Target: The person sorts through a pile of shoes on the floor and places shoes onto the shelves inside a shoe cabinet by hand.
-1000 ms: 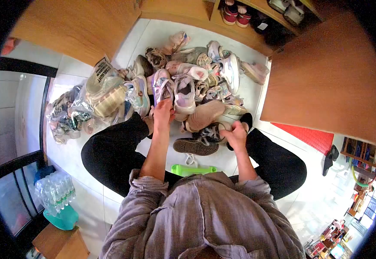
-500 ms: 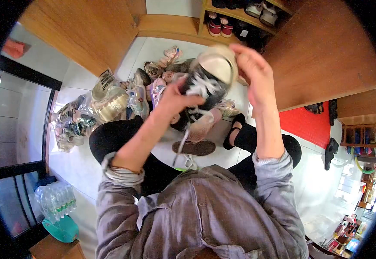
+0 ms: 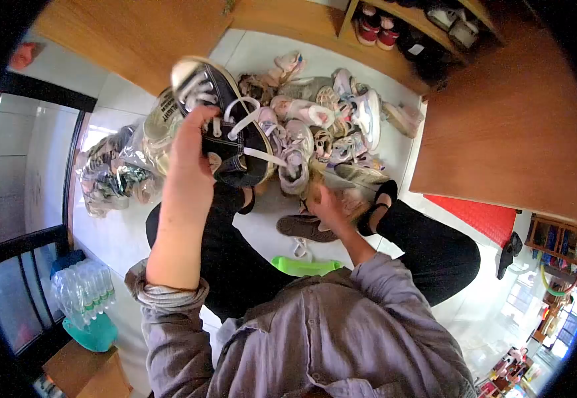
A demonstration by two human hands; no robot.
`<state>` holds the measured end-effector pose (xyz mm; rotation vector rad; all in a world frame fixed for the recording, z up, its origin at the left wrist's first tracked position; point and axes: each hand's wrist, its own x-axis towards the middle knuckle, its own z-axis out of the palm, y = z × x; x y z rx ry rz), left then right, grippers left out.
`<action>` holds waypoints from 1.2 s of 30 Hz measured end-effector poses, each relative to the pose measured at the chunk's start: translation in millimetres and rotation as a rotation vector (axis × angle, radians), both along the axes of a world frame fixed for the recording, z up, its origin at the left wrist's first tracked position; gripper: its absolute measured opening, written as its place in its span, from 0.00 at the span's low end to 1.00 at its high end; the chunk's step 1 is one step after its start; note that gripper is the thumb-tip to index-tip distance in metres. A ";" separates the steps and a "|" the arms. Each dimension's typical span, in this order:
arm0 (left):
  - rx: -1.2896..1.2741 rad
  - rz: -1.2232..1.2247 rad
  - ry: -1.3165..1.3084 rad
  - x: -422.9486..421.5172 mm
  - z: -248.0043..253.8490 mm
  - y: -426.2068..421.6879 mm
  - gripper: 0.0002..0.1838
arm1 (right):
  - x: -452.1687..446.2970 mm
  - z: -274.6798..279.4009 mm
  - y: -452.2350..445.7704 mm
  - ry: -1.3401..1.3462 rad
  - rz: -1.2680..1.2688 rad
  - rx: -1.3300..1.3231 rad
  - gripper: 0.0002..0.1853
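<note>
My left hand (image 3: 194, 147) is closed on a black canvas sneaker (image 3: 225, 142) with white laces and a pale toe cap, raised over the left side of the shoe pile. One loose lace dangles to the right across the pile. Lower down, my right hand (image 3: 331, 209) is slightly blurred, with its fingers drawn together just above a brown shoe sole (image 3: 298, 227) on the floor. What those fingers hold, if anything, I cannot make out. Several light-coloured shoes (image 3: 295, 156), some in clear plastic, lie heaped between and beyond my hands.
Bagged shoes (image 3: 116, 176) lie at left. A bright green object (image 3: 305, 266) is on the floor close to my body. Wooden cabinet doors (image 3: 501, 132) stand either side of the pile, with a shoe shelf (image 3: 408, 33) behind. Bottled water (image 3: 86, 292) sits lower left.
The sneaker has moved left in my left hand, away from the middle. My right hand has left the sneaker's toe and dropped toward the floor near the brown sole.
</note>
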<state>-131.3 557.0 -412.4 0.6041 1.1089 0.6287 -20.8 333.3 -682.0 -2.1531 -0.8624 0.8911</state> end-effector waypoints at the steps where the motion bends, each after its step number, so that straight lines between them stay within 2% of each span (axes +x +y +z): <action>1: 0.061 0.022 0.057 -0.4 12.9 -2.4 0.08 | -2.3 -4.1 2.6 0.000 -0.024 0.062 0.19; 2: 0.066 -0.055 0.118 1.2 29.2 -3.1 0.08 | 4.0 17.1 17.4 0.141 0.047 -0.113 0.18; 3: -0.030 -0.040 -0.048 0.9 11.3 10.6 0.09 | 0.5 10.9 16.7 0.147 0.200 -0.202 0.18; 5: -0.025 -0.001 -0.052 -1.8 -1.0 18.2 0.09 | -2.5 -1.8 21.7 0.146 0.509 -0.357 0.19; 6: -0.037 0.005 -0.015 -1.1 0.0 18.9 0.09 | -15.0 -22.6 13.6 0.028 0.564 -0.286 0.19; 8: -0.060 0.018 0.058 -0.3 -0.2 18.0 0.09 | -64.8 -99.0 -31.4 -0.206 0.668 -0.132 0.21; 9: -0.091 0.005 0.022 -0.4 -7.1 19.7 0.08 | -79.5 -119.3 -40.5 -0.321 0.717 -0.049 0.22; 11: -0.149 -0.012 -0.046 -3.2 -21.6 21.4 0.08 | -88.4 -94.4 -23.5 -0.528 0.821 -0.006 0.24; 13: -0.124 -0.005 0.123 -1.3 -18.6 18.9 0.09 | -95.7 -88.7 -17.3 -0.660 0.879 0.035 0.26; 15: -0.202 0.001 -0.034 -6.4 -33.6 16.9 0.11 | -92.2 -93.3 -14.5 -0.738 0.892 0.066 0.27; 16: -0.204 -0.003 -0.033 -9.0 -35.1 14.3 0.12 | -91.6 -94.1 -9.9 -0.592 0.908 -0.023 0.27; 17: -0.190 -0.036 0.074 -10.0 -22.1 11.7 0.12 | -89.1 -91.5 -9.4 -0.596 0.927 0.008 0.27; 19: -0.212 -0.020 -0.023 -13.3 -32.1 8.7 0.11 | -79.2 -91.2 -15.6 -0.631 0.961 0.074 0.28; 20: -0.242 -0.042 -0.036 -17.2 -41.5 11.9 0.10 | -72.1 -75.6 -9.4 -0.576 1.002 0.034 0.36; 23: -0.208 -0.071 -0.087 -19.5 -51.6 5.3 0.10 | -45.5 -9.5 -8.5 -0.484 0.927 0.058 0.43; 25: -0.206 -0.113 -0.146 -18.5 -53.2 2.1 0.09 | -22.5 53.1 -3.1 -0.272 0.664 -0.020 0.43; 26: -0.158 -0.166 -0.090 -17.2 -64.0 5.1 0.09 | -11.2 80.3 -1.7 -0.166 0.534 -0.049 0.43; 29: -0.044 -0.169 -0.149 -5.9 -55.2 -6.7 0.10 | 26.7 140.4 -4.2 -0.187 0.113 0.137 0.42; 31: -0.056 -0.172 -0.197 1.5 -59.5 -11.4 0.11 | 57.2 182.1 -11.4 -0.328 -0.054 0.364 0.41; 33: -0.094 -0.178 -0.309 6.2 -43.8 -24.9 0.11 | 68.2 245.9 -10.3 -0.608 -0.203 0.666 0.43; 34: -0.155 -0.183 -0.236 12.1 -45.9 -28.3 0.11 | 64.9 277.0 -9.0 -0.617 -0.310 0.766 0.44; 36: -0.207 -0.197 -0.347 22.5 -42.4 -46.1 0.11 | 63.2 300.8 -6.2 -0.604 -0.476 0.956 0.47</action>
